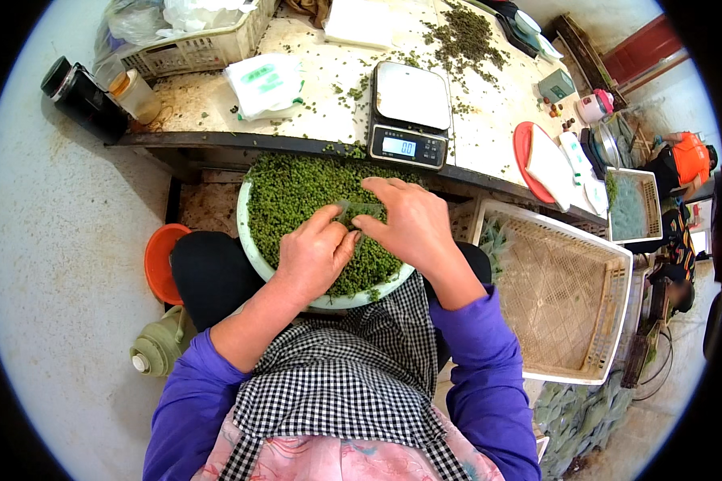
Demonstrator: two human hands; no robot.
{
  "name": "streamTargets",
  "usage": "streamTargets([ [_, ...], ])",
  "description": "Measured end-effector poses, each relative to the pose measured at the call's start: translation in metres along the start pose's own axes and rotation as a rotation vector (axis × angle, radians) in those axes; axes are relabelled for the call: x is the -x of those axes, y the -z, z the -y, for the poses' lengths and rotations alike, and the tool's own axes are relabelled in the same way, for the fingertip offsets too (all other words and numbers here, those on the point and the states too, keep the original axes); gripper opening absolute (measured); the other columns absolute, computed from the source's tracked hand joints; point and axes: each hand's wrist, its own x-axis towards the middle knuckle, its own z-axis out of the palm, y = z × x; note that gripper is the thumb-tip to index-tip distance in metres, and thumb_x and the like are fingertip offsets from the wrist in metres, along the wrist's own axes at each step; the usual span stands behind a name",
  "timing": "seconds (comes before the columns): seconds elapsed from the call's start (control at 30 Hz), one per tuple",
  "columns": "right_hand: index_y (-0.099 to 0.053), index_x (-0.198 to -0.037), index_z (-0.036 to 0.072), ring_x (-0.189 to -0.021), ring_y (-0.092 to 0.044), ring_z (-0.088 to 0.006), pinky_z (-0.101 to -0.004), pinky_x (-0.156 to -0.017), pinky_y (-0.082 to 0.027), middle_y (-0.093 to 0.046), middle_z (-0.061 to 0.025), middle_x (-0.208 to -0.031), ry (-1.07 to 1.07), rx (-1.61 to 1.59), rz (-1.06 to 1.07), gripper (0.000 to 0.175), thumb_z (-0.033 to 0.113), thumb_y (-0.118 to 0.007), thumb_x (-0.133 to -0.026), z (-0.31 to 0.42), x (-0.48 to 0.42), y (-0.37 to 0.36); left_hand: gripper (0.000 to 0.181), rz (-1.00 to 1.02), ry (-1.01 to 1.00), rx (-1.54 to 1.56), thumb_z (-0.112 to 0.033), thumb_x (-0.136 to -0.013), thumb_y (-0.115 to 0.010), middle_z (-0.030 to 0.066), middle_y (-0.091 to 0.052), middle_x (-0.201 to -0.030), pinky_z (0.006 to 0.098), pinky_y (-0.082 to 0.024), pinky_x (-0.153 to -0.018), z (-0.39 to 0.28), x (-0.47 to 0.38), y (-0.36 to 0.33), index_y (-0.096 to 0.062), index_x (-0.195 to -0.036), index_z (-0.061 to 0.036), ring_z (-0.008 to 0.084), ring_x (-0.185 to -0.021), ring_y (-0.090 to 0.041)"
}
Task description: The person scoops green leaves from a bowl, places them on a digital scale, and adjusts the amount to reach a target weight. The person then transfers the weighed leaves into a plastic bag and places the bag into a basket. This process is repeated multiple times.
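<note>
A pale round basin (245, 234) heaped with small green peppercorn-like berries (301, 180) stands before me at the table's edge. Over the heap, my left hand (316, 249) pinches one side of a small clear plastic bag (361, 211). Thumb and forefinger of my right hand (406, 219) are spread at the bag's other side; whether they grip it is unclear. Some green berries show in or behind the clear plastic. Just beyond the basin, a digital kitchen scale (412, 108) lies on the table with a bare plate and a lit display.
Flat plastic bags (268, 84), a crate (192, 54), a black flask (84, 99) and a red tray (524, 162) are on the table (337, 72). A large plastic crate (617, 312) stands right, an orange bucket (162, 264) left. Two people (689, 159) are far right.
</note>
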Motion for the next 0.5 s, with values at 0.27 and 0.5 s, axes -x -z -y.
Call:
streamTargets([
  [0.27, -0.068, -0.085, 0.002, -0.062, -0.061, -0.0169, -0.0305, -0.056, -0.05, -0.066, -0.0065, -0.073, -0.215, -0.499, 0.05, 0.008, 0.0, -0.066, -0.077, -0.058, -0.023, -0.019, 0.014, -0.192, 0.198, 0.353, -0.003, -0.089, -0.067, 0.0147, -0.066, -0.117, 0.0307, -0.056, -0.077, 0.031, 0.007, 0.004, -0.068, -0.103, -0.0011, 0.0197, -0.088, -0.068],
  [0.5, -0.056, -0.116, -0.003, -0.071, -0.063, -0.0136, -0.0244, -0.06, -0.049, -0.066, -0.0112, -0.094, -0.538, -1.185, -0.523, 0.026, 0.005, -0.062, -0.092, -0.08, -0.064, -0.017, 0.01, -0.116, 0.354, 0.356, -0.004, -0.089, -0.068, 0.0064, -0.065, -0.108, 0.0307, -0.053, -0.073, 0.067, 0.0, -0.024, -0.068, -0.099, -0.0031, 0.0163, -0.082, -0.064],
])
